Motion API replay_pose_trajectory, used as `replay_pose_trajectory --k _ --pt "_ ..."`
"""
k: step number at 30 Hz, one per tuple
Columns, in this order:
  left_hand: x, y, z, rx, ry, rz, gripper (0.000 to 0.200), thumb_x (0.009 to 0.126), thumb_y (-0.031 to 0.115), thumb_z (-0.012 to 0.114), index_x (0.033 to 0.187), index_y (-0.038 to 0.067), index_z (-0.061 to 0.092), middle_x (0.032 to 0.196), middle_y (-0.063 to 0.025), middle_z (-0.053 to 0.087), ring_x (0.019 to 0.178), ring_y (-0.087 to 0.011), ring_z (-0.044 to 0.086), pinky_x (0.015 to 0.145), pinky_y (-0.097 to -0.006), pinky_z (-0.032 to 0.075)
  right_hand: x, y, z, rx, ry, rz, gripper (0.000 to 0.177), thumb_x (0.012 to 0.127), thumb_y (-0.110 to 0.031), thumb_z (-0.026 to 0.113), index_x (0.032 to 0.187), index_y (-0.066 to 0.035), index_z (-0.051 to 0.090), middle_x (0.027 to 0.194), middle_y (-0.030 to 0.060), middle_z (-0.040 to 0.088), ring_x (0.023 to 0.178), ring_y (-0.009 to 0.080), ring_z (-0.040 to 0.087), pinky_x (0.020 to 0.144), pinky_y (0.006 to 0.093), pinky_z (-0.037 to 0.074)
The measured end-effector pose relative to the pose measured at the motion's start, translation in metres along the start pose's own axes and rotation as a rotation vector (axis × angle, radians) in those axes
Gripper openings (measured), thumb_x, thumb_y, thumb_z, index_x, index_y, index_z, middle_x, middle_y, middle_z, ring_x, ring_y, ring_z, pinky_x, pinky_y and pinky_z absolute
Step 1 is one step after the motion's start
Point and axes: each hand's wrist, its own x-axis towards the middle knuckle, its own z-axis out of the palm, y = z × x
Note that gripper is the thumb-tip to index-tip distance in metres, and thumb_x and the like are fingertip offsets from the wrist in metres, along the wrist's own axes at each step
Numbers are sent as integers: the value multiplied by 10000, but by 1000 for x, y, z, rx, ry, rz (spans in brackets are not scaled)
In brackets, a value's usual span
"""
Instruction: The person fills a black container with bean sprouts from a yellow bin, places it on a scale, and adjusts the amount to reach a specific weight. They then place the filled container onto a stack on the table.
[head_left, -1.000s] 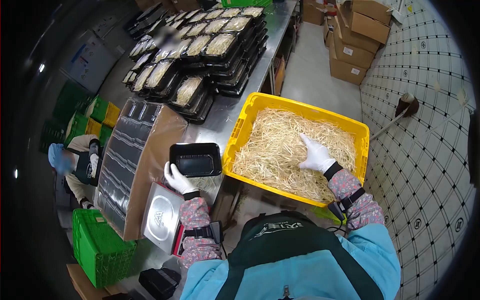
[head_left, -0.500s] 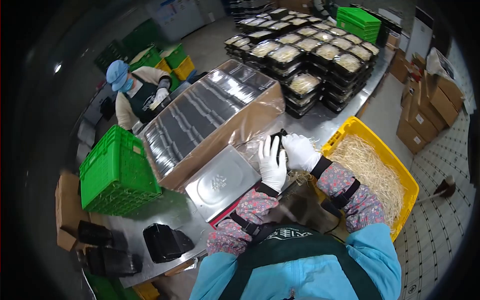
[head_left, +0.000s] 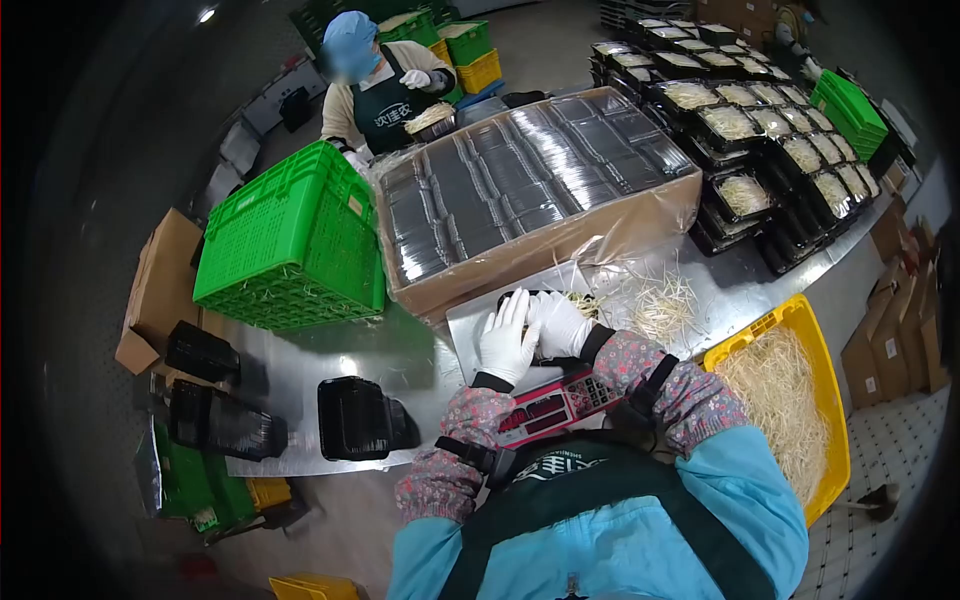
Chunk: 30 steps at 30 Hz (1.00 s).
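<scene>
Both white-gloved hands are close together over a black tray (head_left: pixel 516 297) on the metal plate of a red scale (head_left: pixel 545 410). My left hand (head_left: pixel 508 340) lies on the tray's left part, its fingers stretched and slightly apart. Beside it my right hand (head_left: pixel 562 325) has its fingers bent over the tray, and what they grip is hidden. Pale sprouts (head_left: pixel 583 304) show at the tray's upper right. More loose sprouts (head_left: pixel 660 303) are scattered on the metal table to the right of the plate.
Ahead stands a carton of black trays (head_left: pixel 540 240). A green crate (head_left: pixel 290 240) is at left, stacked empty trays (head_left: pixel 355 420) at lower left, filled packs (head_left: pixel 745 195) at back right, and a yellow crate of sprouts (head_left: pixel 840 440) at right. Across the table a co-worker (head_left: pixel 385 100) holds a tray.
The view has turned right to left across the scene. My hands and the black tray have moved from beside the scale onto its plate. The co-worker's tray now shows sprouts.
</scene>
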Motion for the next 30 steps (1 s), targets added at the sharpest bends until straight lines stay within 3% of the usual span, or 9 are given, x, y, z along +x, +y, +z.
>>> replay_pose_trajectory --k 3,4,7,9,11,14,18,26,30 --pt "2 1 9 16 53 -77 566 967 353 502 1461 88 426 1439 -157 501 1259 -344 520 1053 -446 400 -7 13 3 255 74 -35 772 629 -364 796 1244 16 525 1119 217 624 1069 369 597 959 447 465" --pt "3 7 6 -29 37 -149 538 961 319 520 1452 113 449 1433 -149 510 1264 -331 520 1049 -442 408 -11 20 -11 486 -13 -10 858 661 -390 798 1334 34 476 1274 263 540 1201 402 512 1046 449 399" --pt "2 10 10 17 105 -125 504 953 285 535 1433 139 483 1431 -142 514 1259 -326 525 1051 -445 406 -27 39 -39 566 -48 -57 980 611 -420 830 1389 25 434 1336 261 520 1248 391 497 1094 446 383" --pt "3 11 17 51 152 -153 457 948 261 549 1395 169 535 1421 -128 529 1254 -319 530 1045 -436 411 -39 55 -47 285 -20 -67 937 604 -401 843 1386 -27 488 1366 238 493 1272 357 478 1079 438 393" --pt "3 14 23 49 194 -187 438 949 256 548 1380 180 553 1416 -120 537 1256 -314 530 1045 -429 412 -49 67 -76 29 -89 46 848 604 -393 850 1305 -15 559 1289 234 550 1197 336 548 987 436 464" --pt "4 15 33 107 204 -240 447 965 285 506 1407 219 521 1463 -78 497 1295 -266 513 1003 -489 430 -55 93 -59 88 -103 93 542 689 -302 781 1140 -34 647 1040 204 670 961 329 670 795 451 540" --pt "7 24 38 93 221 -332 439 961 248 482 1392 185 534 1461 -81 497 1318 -268 488 1041 -462 400 -43 81 -30 -61 97 -22 97 761 -123 617 812 -77 685 681 123 673 625 353 675 586 450 539" --pt "4 27 41 119 279 -323 457 946 188 497 1397 116 520 1418 -119 530 1321 -288 481 1071 -410 398 -66 108 -81 159 87 80 167 794 -250 687 791 -83 677 750 149 676 761 363 672 709 475 538" --pt "1 23 26 18 205 -279 494 909 108 533 1402 71 509 1428 -145 516 1323 -316 474 1091 -394 386 -97 140 -112 284 113 160 209 788 -248 718 776 -49 659 762 180 658 753 383 647 685 469 509"
